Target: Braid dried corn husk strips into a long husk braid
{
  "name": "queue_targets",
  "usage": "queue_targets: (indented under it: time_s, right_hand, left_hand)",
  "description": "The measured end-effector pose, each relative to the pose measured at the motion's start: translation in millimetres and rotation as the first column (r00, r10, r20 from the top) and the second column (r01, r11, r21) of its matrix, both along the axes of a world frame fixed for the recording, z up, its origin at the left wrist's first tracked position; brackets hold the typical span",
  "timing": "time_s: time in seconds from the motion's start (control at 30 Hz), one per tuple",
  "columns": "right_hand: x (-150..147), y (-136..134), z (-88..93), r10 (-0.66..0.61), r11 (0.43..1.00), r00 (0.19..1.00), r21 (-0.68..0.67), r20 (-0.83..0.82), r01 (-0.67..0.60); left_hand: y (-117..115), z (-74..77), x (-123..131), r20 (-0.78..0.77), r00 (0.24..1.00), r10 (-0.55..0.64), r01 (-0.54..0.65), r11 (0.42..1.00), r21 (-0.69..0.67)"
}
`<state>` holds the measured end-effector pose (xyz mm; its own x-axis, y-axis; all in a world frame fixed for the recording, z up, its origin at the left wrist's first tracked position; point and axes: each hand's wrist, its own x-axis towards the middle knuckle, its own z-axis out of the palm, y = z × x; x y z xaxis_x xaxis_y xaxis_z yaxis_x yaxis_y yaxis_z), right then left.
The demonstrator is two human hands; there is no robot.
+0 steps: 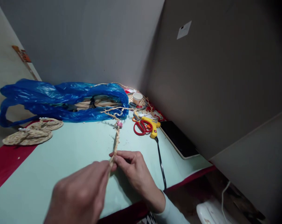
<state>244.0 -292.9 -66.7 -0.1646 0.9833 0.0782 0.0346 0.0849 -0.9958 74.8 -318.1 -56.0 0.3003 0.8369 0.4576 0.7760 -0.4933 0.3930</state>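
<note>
A thin braided straw cord (117,140) runs from a small pink clip (119,124) on the table toward me. My right hand (131,168) pinches the braid between thumb and index finger. Just nearer and to the left, my left hand (81,189) is closed on the same cord, its fingertips close to those of the right; it is somewhat blurred. Loose straw strands stick out past the clip, beside a blue plastic bag (54,96) that lies open with a bundle of straw (96,103) inside.
Red-handled scissors (141,128) and a yellow glue gun (154,127) with a black cable lie right of the braid. Beyond are a dark tablet (179,140) and a white cup (137,98). Two woven soles (29,137) rest at the left. Walls bound the table's back and right.
</note>
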Motion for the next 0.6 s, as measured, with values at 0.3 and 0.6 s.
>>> queue_targets:
  time_s: [0.3,0.6]
  right_hand:
    - [12,-5,8.0,0.103,0.981,0.967,-0.136,-0.235,-0.137]
    - [9,-7,0.7,0.135,0.991,0.981,0.007,-0.138,-0.135]
  left_hand:
    - [-17,-40.0,13,-0.229,0.957,-0.178,0.239,0.931,0.275]
    - [32,6.7,2,0.54,0.837,0.084,0.323,0.721,-0.613]
